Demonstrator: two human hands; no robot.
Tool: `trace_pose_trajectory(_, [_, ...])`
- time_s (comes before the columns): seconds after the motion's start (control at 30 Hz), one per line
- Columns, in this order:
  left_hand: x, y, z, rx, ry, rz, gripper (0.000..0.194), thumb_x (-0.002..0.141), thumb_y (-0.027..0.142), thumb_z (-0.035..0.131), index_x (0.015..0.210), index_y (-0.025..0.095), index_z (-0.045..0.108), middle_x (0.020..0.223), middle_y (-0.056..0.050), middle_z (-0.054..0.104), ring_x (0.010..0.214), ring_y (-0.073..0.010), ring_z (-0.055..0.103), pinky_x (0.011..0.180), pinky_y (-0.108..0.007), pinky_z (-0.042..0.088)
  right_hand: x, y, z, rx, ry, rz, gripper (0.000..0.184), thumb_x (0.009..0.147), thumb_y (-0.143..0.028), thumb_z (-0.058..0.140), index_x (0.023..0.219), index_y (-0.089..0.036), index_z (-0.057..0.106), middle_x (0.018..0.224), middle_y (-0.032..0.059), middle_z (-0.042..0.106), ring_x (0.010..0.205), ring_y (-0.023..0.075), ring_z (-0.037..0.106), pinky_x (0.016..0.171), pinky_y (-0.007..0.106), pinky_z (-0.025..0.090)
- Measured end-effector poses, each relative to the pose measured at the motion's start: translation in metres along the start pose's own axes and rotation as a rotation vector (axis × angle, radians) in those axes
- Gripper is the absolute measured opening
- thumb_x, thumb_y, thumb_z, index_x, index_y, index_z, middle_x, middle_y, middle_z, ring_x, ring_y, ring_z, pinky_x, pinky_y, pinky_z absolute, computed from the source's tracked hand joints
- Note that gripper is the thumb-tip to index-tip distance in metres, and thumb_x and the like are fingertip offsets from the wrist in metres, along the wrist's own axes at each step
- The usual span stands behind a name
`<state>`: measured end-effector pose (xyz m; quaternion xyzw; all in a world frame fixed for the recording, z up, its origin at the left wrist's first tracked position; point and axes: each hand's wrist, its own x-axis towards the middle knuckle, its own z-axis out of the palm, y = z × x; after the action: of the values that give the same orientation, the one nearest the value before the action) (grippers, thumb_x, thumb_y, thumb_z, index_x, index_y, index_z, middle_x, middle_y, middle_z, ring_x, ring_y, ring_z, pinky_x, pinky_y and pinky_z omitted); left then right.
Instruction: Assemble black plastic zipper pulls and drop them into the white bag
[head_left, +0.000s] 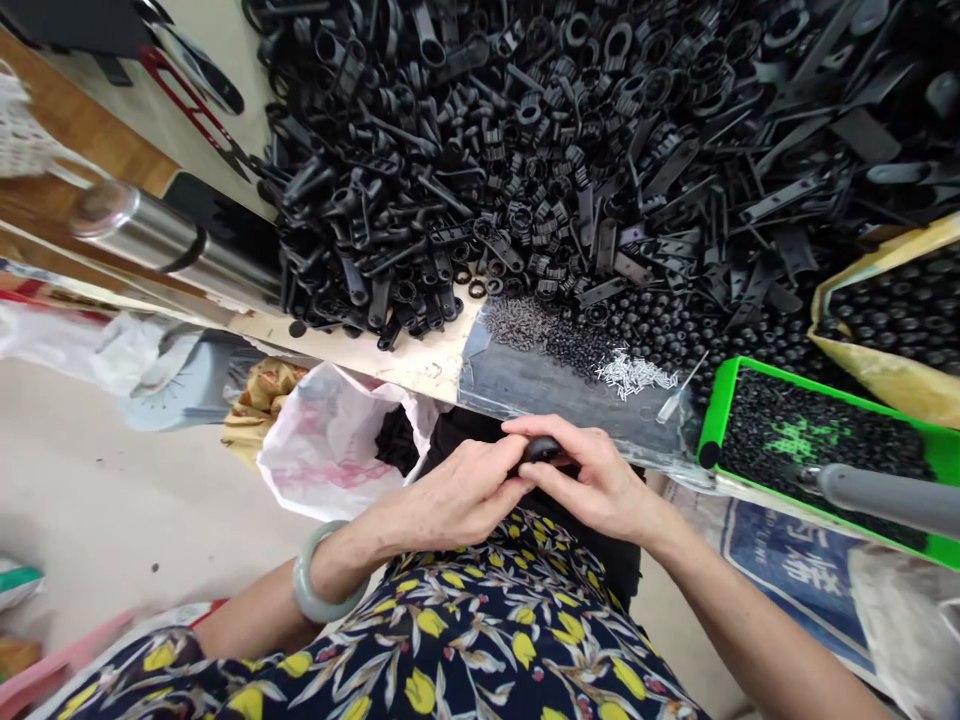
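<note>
Both my left hand (469,490) and right hand (600,478) have fingers closed round a black plastic part (541,450). Hands low, fingertips meeting, just before worktop (555,393).

Steel flask (157,232), white lace cloth (26,130) at the left edge, blue printed sack (787,570) at lower right

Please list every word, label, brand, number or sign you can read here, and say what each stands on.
"燕": probably the lower of the large white characters on the blue sack; the one above is unclear.
Small white letters on the same sack: too small and blurred.
Pink marks on the white plastic bag: too faint and creased to read.
</note>
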<state>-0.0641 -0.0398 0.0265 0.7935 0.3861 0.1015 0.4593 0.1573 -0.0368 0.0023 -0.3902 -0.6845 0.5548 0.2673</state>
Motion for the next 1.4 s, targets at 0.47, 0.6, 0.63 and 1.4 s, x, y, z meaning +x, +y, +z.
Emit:
trace_pose_trajectory(0.47, [0.025, -0.022, 0.017, -1.125, 0.307, -0.089, 0.029, 0.100, 0.038, 0.065, 0.120, 0.016, 0.061, 0.112, -0.013, 0.077, 0.107, -0.0267, 0.074, 0.099, -0.041, 0.056, 0.021, 0.014, -0.004, 0.335, 0.266, -0.032, 0.059, 0.102, -0.046, 0.060, 0.157, -0.032, 0.042, 0.139, 0.0094, 0.065, 0.120, 0.0238, 0.068, 0.102, 0.044, 0.059])
trace_pose_trajectory(0.6, [0.031, -0.019, 0.018, -1.332, 0.388, -0.143, 0.026, 0.096, 0.035, 0.071, 0.113, 0.016, 0.066, 0.123, -0.016, 0.076, 0.123, -0.0316, 0.071, 0.108, -0.048, 0.054, 0.012, 0.020, 0.022, 0.151, 0.615, -0.029, 0.045, 0.100, -0.041, 0.064, 0.143, -0.028, 0.055, 0.138, 0.0120, 0.059, 0.120, 0.0246, 0.065, 0.101, 0.044, 0.058])
trace_pose_trajectory(0.63, [0.031, -0.018, 0.018, -1.342, 0.415, -0.153, 0.024, 0.096, 0.034, 0.071, 0.112, 0.017, 0.068, 0.130, -0.015, 0.073, 0.130, -0.0322, 0.066, 0.110, -0.047, 0.053, 0.010, 0.019, 0.027, 0.072, 0.666, -0.027, 0.042, 0.099, -0.040, 0.067, 0.138, -0.027, 0.058, 0.135, 0.0116, 0.058, 0.117, 0.0246, 0.064, 0.099, 0.044, 0.058])
trace_pose_trajectory(1.4, [0.037, -0.014, 0.026, -1.310, 0.409, -0.249, 0.032, 0.091, 0.034, 0.077, 0.117, 0.016, 0.079, 0.130, -0.014, 0.074, 0.117, -0.0271, 0.070, 0.106, -0.039, 0.053, 0.020, 0.008, 0.055, -0.105, 0.589, 0.058, 0.019, 0.098, -0.028, 0.064, 0.082, -0.022, 0.069, 0.091, 0.0044, 0.063, 0.083, 0.0183, 0.059, 0.070, 0.032, 0.047])
